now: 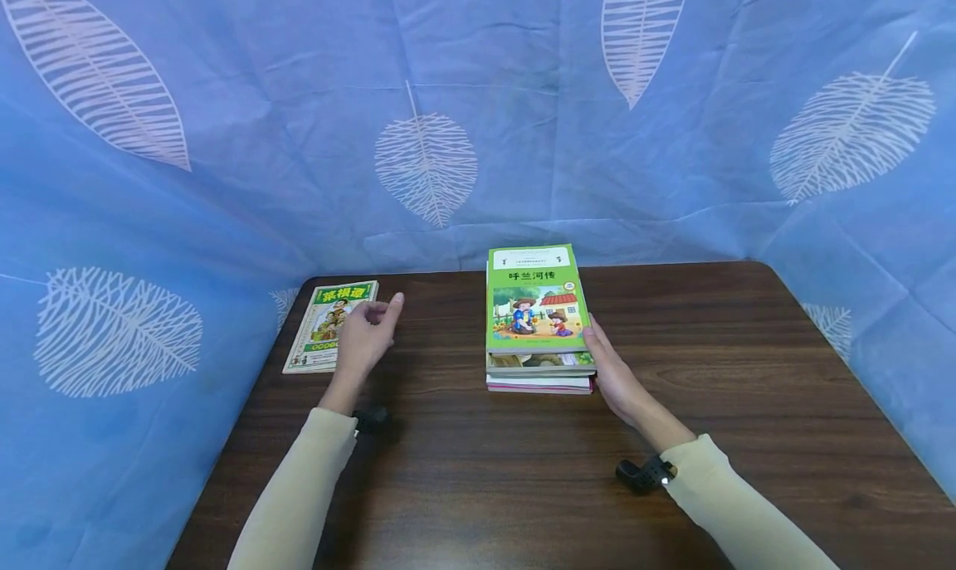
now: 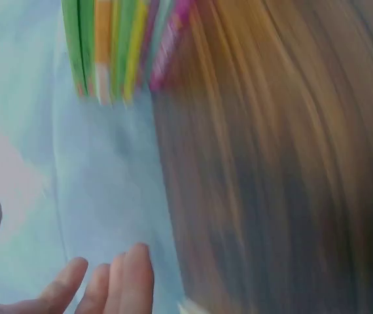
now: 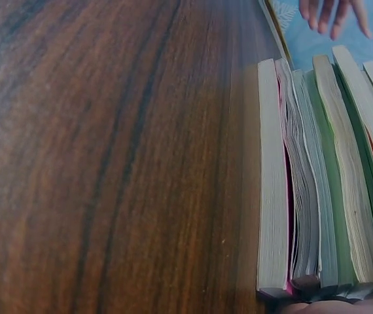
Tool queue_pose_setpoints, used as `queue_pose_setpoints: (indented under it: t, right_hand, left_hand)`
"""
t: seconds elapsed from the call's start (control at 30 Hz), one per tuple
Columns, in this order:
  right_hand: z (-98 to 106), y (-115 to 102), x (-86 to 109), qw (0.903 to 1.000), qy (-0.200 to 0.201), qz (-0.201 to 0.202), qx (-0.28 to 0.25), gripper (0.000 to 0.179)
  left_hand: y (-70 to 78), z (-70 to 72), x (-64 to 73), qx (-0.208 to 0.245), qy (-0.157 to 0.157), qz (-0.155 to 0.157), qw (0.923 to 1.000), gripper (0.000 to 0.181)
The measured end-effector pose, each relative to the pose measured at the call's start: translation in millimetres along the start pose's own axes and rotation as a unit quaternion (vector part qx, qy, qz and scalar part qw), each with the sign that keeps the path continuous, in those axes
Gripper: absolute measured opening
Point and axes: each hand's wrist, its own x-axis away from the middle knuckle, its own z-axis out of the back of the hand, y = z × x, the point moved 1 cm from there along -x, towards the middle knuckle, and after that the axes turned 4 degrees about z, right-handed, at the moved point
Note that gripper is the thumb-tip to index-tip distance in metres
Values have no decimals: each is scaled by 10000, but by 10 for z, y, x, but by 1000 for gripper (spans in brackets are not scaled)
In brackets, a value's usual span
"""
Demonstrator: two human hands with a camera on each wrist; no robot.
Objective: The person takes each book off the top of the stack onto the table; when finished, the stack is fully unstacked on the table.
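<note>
A stack of books (image 1: 534,300) lies near the back middle of the table, topped by a green-covered book with a picture of a farmhouse and two figures. Along its right side, my right hand (image 1: 616,377) rests with extended fingers touching the book edges. A thinner book (image 1: 304,353) with a green and cream cover lies flat at the back left. Over its right part hovers my left hand (image 1: 362,343), holding nothing, fingers loosely bent. Coloured spines (image 2: 118,49) of the stack show in the left wrist view, and page edges (image 3: 304,176) in the right wrist view.
The dark wood table (image 1: 463,487) ends at a blue cloth (image 1: 523,138) with white leaf prints, which hangs behind and on both sides. Black bands sit on both wrists, below cream sleeves (image 1: 299,495).
</note>
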Motion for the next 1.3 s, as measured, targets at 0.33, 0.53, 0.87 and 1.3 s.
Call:
queue_pose_setpoints:
  t: [0.33, 0.53, 0.87, 1.3]
  right_hand:
    - [13, 6, -3, 10000, 5, -44, 22, 75]
    - [16, 15, -8, 10000, -13, -36, 50, 74]
    - [23, 72, -25, 9999, -45, 52, -87, 73]
    - [30, 46, 10, 9999, -28, -49, -160, 71]
  left_hand:
    - [442, -665, 340, 812, -1080, -10, 9908, 95]
    - [560, -944, 474, 869, -1489, -12, 9850, 95]
    - [625, -1193, 571, 126, -1717, 16, 9851, 103]
    - [626, -1251, 545, 320, -1902, -84, 9812, 95]
